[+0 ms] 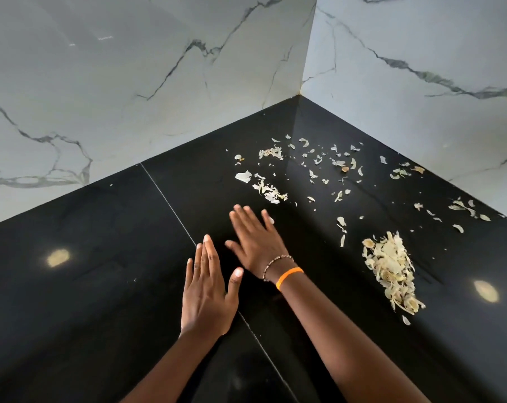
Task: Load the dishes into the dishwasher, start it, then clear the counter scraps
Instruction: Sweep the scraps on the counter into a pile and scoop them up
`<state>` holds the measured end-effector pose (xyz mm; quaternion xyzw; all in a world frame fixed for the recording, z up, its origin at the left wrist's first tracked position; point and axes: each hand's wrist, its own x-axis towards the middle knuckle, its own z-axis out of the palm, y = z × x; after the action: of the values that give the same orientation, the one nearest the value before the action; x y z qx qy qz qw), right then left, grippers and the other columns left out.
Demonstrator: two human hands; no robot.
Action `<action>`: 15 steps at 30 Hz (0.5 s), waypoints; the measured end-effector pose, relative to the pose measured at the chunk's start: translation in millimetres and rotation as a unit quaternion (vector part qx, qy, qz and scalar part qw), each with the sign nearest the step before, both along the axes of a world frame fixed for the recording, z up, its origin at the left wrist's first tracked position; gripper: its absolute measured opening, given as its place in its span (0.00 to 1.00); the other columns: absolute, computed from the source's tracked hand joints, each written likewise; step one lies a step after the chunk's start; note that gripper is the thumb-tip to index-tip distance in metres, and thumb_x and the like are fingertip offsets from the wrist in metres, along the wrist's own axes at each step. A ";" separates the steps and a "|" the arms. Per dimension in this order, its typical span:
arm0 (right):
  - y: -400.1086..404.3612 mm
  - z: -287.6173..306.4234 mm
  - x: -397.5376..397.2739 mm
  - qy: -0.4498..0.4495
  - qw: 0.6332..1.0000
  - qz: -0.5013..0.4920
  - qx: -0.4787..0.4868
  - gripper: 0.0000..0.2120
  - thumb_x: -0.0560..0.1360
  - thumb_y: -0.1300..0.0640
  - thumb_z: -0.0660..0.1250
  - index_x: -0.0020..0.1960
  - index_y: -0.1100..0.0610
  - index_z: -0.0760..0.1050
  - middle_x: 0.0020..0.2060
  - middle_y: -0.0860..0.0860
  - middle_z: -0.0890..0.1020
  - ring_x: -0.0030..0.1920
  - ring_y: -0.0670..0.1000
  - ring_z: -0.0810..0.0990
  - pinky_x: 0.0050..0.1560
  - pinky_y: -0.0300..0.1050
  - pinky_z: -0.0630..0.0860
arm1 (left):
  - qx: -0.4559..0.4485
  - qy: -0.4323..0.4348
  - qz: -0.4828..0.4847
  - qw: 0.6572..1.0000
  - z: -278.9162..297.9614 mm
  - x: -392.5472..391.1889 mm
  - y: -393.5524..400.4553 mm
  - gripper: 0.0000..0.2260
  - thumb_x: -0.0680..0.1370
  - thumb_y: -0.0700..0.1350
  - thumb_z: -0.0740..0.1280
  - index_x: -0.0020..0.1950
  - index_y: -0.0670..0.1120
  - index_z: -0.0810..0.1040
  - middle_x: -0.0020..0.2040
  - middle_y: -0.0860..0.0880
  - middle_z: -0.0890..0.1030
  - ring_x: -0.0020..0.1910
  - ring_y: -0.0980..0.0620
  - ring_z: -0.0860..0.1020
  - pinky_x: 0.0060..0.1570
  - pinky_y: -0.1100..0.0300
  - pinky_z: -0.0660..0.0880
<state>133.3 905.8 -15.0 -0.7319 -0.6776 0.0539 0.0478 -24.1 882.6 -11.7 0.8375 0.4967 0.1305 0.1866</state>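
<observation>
- Across the black counter [101, 257], toward the corner where the two marble walls [130, 68] meet, lie the scraps you have to clear: pale, papery flakes that look like garlic or onion skin, though the view is too coarse for you to be sure which.
- Most sit in one heaped pile [390, 271] well to the right of your hands; a loose scatter [319, 164] spreads toward the corner, a smaller cluster [268, 190] lies just beyond your right fingertips, and a few bits trail along the right wall [467, 206].
- Expect them to be nearly weightless, dry and brittle: they should slide easily on the glossy stone, lift at a puff of air, and crumble if you pinch hard.
- Pinching single flakes is a poor bet; you do better to sweep with the flat edge of a palm, herd the strays into the heap, then cup the heap from both sides or draw it off the counter edge into a waiting hand.
- Your right hand [256, 241], with a beaded bracelet [277, 264] and an orange band [288, 277] at the wrist, lies flat with fingers spread on the stone, holding nothing, near a lone flake at its fingertips.
- Your left hand [207, 292] is flat too, fingers straight and together, thumb out, empty, just beside the right wrist and over the counter seam [170, 205].
</observation>
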 end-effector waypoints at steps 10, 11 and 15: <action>-17.2 4.2 102.5 -0.072 0.947 -0.313 -0.015 0.30 0.80 0.44 0.44 0.76 0.60 0.47 0.76 0.55 0.50 0.76 0.53 0.47 0.72 0.63 0.38 | 0.049 0.062 -0.025 0.997 -2.2 26.9 49.2 0.42 0.71 0.72 0.38 0.74 0.46 0.30 0.77 0.50 0.39 0.75 0.53 0.37 0.73 0.57 0.39; -15.7 7.8 102.3 -0.077 0.948 -0.309 -0.016 0.30 0.80 0.44 0.44 0.76 0.61 0.47 0.76 0.55 0.49 0.76 0.54 0.46 0.71 0.64 0.37 | 0.049 0.059 -0.031 0.997 -1.2 33.7 61.8 0.42 0.71 0.71 0.40 0.74 0.46 0.31 0.77 0.49 0.41 0.75 0.53 0.39 0.73 0.57 0.39; 19.9 18.6 85.3 -0.092 0.983 -0.156 0.039 0.30 0.80 0.46 0.48 0.76 0.56 0.43 0.77 0.51 0.45 0.76 0.52 0.41 0.68 0.61 0.30 | 0.008 -0.047 -0.015 0.999 9.7 64.2 116.4 0.41 0.75 0.67 0.48 0.75 0.45 0.33 0.77 0.45 0.55 0.76 0.48 0.54 0.75 0.54 0.50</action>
<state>218.6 925.7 3.6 -0.8280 -0.5582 -0.0481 0.0219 40.1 999.0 -2.0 0.8392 0.4738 0.1706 0.2052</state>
